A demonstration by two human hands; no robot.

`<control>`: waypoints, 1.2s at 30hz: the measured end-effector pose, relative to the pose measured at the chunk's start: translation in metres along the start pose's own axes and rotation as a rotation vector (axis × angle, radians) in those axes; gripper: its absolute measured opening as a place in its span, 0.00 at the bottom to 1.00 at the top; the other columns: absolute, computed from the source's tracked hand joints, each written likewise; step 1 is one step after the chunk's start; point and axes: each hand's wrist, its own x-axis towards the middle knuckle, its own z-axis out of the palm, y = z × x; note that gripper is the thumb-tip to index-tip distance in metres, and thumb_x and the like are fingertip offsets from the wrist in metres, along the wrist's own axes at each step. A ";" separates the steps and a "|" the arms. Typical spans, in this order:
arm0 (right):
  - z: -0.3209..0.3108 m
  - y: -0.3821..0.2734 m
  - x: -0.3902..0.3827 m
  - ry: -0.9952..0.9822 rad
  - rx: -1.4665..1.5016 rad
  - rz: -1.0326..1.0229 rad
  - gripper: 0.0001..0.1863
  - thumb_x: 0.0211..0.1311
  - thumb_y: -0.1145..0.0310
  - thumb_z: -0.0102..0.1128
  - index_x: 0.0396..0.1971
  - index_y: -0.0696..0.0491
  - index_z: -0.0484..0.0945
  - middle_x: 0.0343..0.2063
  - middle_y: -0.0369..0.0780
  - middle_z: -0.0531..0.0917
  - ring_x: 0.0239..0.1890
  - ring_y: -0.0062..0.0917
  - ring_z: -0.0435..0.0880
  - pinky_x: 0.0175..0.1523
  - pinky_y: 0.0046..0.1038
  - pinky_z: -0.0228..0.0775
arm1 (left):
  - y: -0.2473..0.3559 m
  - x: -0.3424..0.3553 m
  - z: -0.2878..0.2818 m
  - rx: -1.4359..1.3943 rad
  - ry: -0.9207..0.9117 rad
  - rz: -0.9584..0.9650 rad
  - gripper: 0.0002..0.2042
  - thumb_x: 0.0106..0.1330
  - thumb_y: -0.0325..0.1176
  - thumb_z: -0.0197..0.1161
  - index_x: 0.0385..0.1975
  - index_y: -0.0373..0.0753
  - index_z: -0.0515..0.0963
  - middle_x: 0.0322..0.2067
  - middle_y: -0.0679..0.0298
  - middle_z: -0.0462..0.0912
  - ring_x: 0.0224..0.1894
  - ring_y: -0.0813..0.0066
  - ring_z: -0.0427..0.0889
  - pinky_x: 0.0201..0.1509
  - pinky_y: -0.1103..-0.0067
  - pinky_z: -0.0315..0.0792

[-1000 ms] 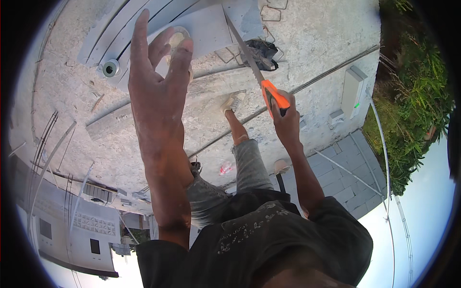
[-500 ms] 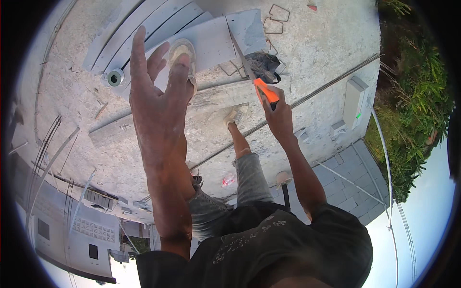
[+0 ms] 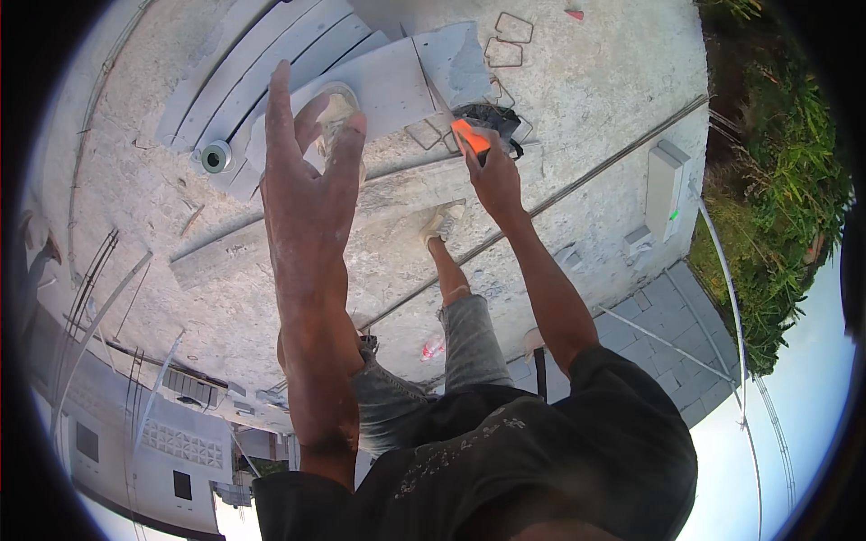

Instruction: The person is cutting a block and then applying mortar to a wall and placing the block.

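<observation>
My right hand [image 3: 496,185] is closed round the orange handle of a handsaw [image 3: 469,135]. Its blade points away from me and lies in a line across a flat light-grey panel [image 3: 388,86] near the panel's right end. My left hand [image 3: 311,198] is raised in front of the panel with fingers apart, holding nothing. Beneath its fingertips, my shoe [image 3: 339,106] is planted on the panel; the hand partly hides it. My other shoe [image 3: 444,223] stands on the concrete.
Several long grey panels [image 3: 262,77] lie at the far left beside a roll of tape [image 3: 216,158]. A crumpled black bag [image 3: 492,117] and bent wire frames [image 3: 505,52] lie right of the saw. Thin rods [image 3: 622,169] cross the concrete, and greenery [image 3: 780,207] borders the right side.
My right hand and the saw have moved left and slightly away from me, the blade sliding farther along the panel. My left hand has shifted slightly right and stays spread. The view has tilted slightly.
</observation>
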 end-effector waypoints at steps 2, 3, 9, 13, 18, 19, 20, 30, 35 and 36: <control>0.005 -0.005 0.085 0.070 -0.082 0.029 0.22 0.64 0.59 0.61 0.53 0.50 0.67 0.27 0.53 0.83 0.34 0.54 0.83 0.37 0.48 0.75 | 0.002 -0.007 0.031 -0.045 -0.060 -0.016 0.37 0.64 0.40 0.64 0.72 0.43 0.55 0.57 0.41 0.75 0.60 0.53 0.76 0.59 0.60 0.73; 0.010 0.003 0.086 0.072 -0.073 0.022 0.22 0.64 0.59 0.61 0.53 0.50 0.67 0.27 0.53 0.83 0.34 0.54 0.83 0.37 0.48 0.75 | -0.002 -0.006 0.040 -0.056 -0.067 -0.044 0.37 0.64 0.40 0.64 0.72 0.43 0.55 0.57 0.42 0.75 0.60 0.53 0.76 0.59 0.59 0.72; -0.040 -0.001 -0.136 0.089 0.152 -0.003 0.20 0.66 0.65 0.61 0.55 0.47 0.68 0.31 0.46 0.85 0.37 0.46 0.86 0.42 0.40 0.78 | 0.013 -0.013 0.002 -0.034 -0.026 -0.091 0.37 0.63 0.41 0.64 0.72 0.44 0.55 0.59 0.44 0.74 0.65 0.52 0.71 0.61 0.56 0.69; -0.008 0.016 -0.016 0.057 0.048 0.000 0.20 0.66 0.62 0.60 0.55 0.47 0.67 0.26 0.50 0.83 0.33 0.49 0.84 0.37 0.46 0.76 | 0.006 -0.006 0.013 0.008 0.004 -0.021 0.37 0.64 0.39 0.64 0.72 0.45 0.55 0.58 0.43 0.74 0.65 0.51 0.71 0.60 0.55 0.70; 0.015 0.005 0.018 0.000 -0.028 0.096 0.20 0.66 0.61 0.58 0.54 0.49 0.67 0.24 0.51 0.82 0.32 0.51 0.84 0.38 0.48 0.75 | 0.002 -0.028 0.019 -0.071 -0.157 -0.156 0.38 0.65 0.40 0.62 0.73 0.43 0.51 0.56 0.38 0.75 0.60 0.45 0.76 0.54 0.58 0.76; 0.012 0.000 0.001 -0.026 -0.012 0.111 0.20 0.66 0.60 0.58 0.54 0.49 0.67 0.24 0.50 0.82 0.32 0.50 0.84 0.38 0.47 0.75 | -0.002 -0.027 0.016 -0.011 -0.181 -0.161 0.38 0.65 0.40 0.62 0.73 0.43 0.51 0.56 0.38 0.74 0.59 0.45 0.77 0.54 0.59 0.77; 0.011 0.008 -0.047 -0.006 0.001 0.048 0.20 0.66 0.60 0.58 0.54 0.49 0.67 0.24 0.50 0.82 0.32 0.50 0.84 0.38 0.47 0.75 | -0.007 -0.007 0.023 0.042 -0.143 -0.125 0.38 0.65 0.39 0.62 0.73 0.42 0.51 0.57 0.38 0.74 0.58 0.45 0.78 0.53 0.60 0.78; 0.024 0.008 0.036 0.104 -0.023 0.005 0.19 0.67 0.59 0.58 0.55 0.45 0.69 0.23 0.49 0.83 0.30 0.50 0.84 0.35 0.47 0.74 | 0.015 -0.011 0.027 0.011 -0.091 -0.085 0.37 0.66 0.41 0.62 0.72 0.43 0.53 0.59 0.40 0.72 0.62 0.47 0.74 0.59 0.60 0.74; 0.018 0.003 -0.051 -0.028 0.078 0.127 0.19 0.67 0.60 0.58 0.55 0.44 0.68 0.24 0.50 0.83 0.31 0.50 0.84 0.36 0.48 0.74 | -0.016 -0.006 0.030 0.033 -0.140 -0.060 0.37 0.65 0.43 0.63 0.72 0.44 0.53 0.58 0.40 0.73 0.63 0.46 0.73 0.62 0.56 0.70; 0.008 0.019 -0.091 -0.019 0.157 0.091 0.20 0.66 0.62 0.59 0.56 0.44 0.67 0.30 0.50 0.85 0.33 0.49 0.85 0.38 0.47 0.75 | -0.009 -0.003 0.028 0.034 -0.106 -0.072 0.37 0.65 0.44 0.62 0.72 0.44 0.53 0.58 0.40 0.74 0.63 0.47 0.72 0.62 0.56 0.69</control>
